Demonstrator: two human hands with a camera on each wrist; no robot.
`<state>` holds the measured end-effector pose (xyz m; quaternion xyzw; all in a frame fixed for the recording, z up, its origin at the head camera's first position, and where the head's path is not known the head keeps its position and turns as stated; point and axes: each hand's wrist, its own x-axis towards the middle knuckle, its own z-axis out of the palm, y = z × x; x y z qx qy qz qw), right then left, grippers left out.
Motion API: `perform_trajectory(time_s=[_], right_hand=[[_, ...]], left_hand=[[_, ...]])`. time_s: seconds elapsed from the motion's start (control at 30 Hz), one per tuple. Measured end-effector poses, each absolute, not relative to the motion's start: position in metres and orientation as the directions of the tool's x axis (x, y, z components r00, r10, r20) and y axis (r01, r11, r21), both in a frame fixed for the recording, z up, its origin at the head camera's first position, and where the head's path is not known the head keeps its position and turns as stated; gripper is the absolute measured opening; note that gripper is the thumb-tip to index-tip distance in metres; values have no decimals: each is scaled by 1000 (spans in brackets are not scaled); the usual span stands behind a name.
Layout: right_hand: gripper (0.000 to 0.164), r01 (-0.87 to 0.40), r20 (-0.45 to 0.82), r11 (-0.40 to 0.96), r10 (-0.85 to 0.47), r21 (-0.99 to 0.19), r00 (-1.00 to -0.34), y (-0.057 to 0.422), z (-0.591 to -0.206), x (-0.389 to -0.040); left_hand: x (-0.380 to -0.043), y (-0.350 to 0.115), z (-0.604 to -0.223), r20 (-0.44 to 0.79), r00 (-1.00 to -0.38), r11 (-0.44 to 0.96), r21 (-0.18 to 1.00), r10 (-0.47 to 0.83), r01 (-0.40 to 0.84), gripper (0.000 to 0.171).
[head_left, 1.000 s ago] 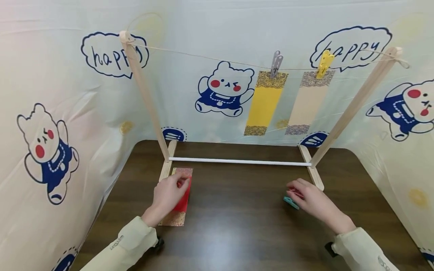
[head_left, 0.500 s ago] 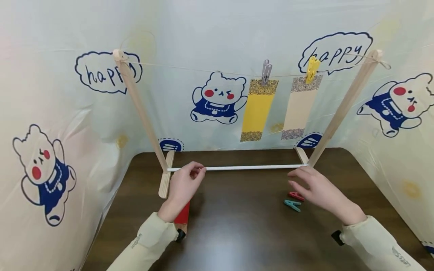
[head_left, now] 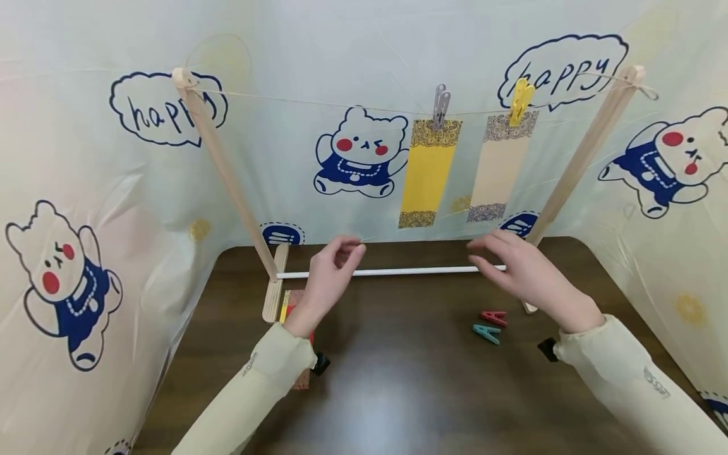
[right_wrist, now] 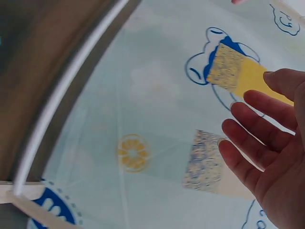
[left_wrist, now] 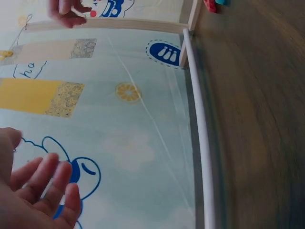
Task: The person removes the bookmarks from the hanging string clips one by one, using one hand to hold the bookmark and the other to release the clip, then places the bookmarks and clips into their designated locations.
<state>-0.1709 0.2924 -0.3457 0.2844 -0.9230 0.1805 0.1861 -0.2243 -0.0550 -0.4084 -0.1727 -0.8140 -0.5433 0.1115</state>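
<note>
My left hand (head_left: pixel 324 284) is raised in front of the white rod (head_left: pixel 415 272), its fingers loosely bent around nothing. To the right, my right hand (head_left: pixel 526 278) hovers over the rod's right end with relaxed, parted fingers; the right wrist view also shows its palm bare. A yellow paper strip (head_left: pixel 428 177) hangs from the string (head_left: pixel 284 98) by a grey clothespin (head_left: pixel 441 107). Beside it a beige strip (head_left: pixel 500 170) hangs by a yellow clothespin (head_left: pixel 520 102). Partly hidden under my left forearm, a red strip (head_left: pixel 301 381) with patterned ends lies on the table.
Wooden posts stand left (head_left: pixel 224 174) and right (head_left: pixel 586 151), with the string tied between their tops. A red clothespin (head_left: pixel 493 318) and a teal clothespin (head_left: pixel 486 333) lie on the brown table (head_left: pixel 398 373). Printed cloth (head_left: pixel 142 253) closes off the back and sides.
My left hand has moved up and right from the red strip. The right hand has lifted away from the red and teal clothespins, which now lie uncovered.
</note>
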Motion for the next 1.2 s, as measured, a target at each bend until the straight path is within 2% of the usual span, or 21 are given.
perform_trajectory(time_s=[0.27, 0.73, 1.03, 1.2], right_hand=[[20, -637, 518, 741, -468, -212, -716, 275, -306, -195], [23, -665, 606, 717, -439, -209, -664, 261, -246, -199], [30, -632, 648, 730, -353, -261, -674, 253, -209, -204], [41, -605, 653, 725, -288, -329, -700, 245, -189, -215]], left_hand=[[-241, -45, -396, 411, -899, 262, 861, 149, 437, 30], [-251, -12, -376, 428, -891, 138, 883, 150, 448, 32], [-261, 5, -359, 434, -899, 99, 893, 63, 438, 33], [-267, 13, -352, 435, -897, 77, 895, 77, 440, 35]])
